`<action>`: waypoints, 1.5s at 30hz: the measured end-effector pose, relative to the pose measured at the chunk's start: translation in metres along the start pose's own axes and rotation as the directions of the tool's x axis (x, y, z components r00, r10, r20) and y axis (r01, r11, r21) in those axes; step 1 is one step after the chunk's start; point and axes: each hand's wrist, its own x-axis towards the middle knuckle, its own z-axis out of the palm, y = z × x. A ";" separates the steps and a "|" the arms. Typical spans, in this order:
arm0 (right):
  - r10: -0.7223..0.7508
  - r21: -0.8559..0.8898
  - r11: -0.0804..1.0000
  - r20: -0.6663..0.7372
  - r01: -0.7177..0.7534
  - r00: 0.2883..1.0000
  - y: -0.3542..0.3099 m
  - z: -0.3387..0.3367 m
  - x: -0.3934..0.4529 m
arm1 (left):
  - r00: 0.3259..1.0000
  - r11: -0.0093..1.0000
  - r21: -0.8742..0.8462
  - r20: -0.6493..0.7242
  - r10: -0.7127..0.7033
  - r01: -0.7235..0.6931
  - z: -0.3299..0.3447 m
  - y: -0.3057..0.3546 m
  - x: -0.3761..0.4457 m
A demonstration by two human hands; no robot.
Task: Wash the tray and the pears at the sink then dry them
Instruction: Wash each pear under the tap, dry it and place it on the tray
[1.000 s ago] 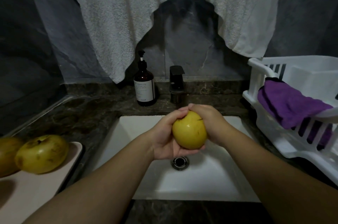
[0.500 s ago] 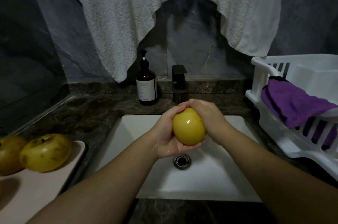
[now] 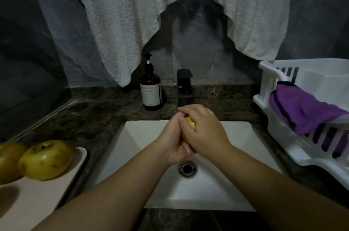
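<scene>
Over the white sink, just in front of the black faucet, both my hands wrap a yellow pear. My left hand cups it from the left and below. My right hand lies over its top and right side, hiding most of it. On the pale tray at the left counter rest two more yellow pears, one in full view and one cut by the frame edge.
A brown soap pump bottle stands left of the faucet. A white dish rack with a purple cloth draped over its rim fills the right counter. A white towel hangs on the wall above. The drain sits below my hands.
My right hand has slid over the top of the pear and now covers most of it. My hands have shifted slightly toward the faucet.
</scene>
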 end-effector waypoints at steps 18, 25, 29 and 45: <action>0.075 0.493 0.863 0.095 -0.112 0.993 0.005 -0.023 0.008 | 0.995 0.998 -0.049 0.091 0.031 -0.026 -0.009 0.002 -0.002; 0.230 0.486 0.828 0.160 -0.280 0.960 0.011 -0.016 0.010 | 0.998 1.000 0.011 0.048 -0.028 0.027 0.000 0.001 -0.006; 0.146 0.297 0.944 0.025 -0.146 0.989 0.010 -0.005 0.009 | 1.000 0.999 -0.022 -0.004 -0.030 0.030 0.000 0.001 -0.002; 0.271 0.248 0.939 -0.102 -0.239 0.957 0.003 0.008 0.003 | 0.999 0.997 -0.072 -0.039 0.019 -0.022 0.009 -0.005 -0.005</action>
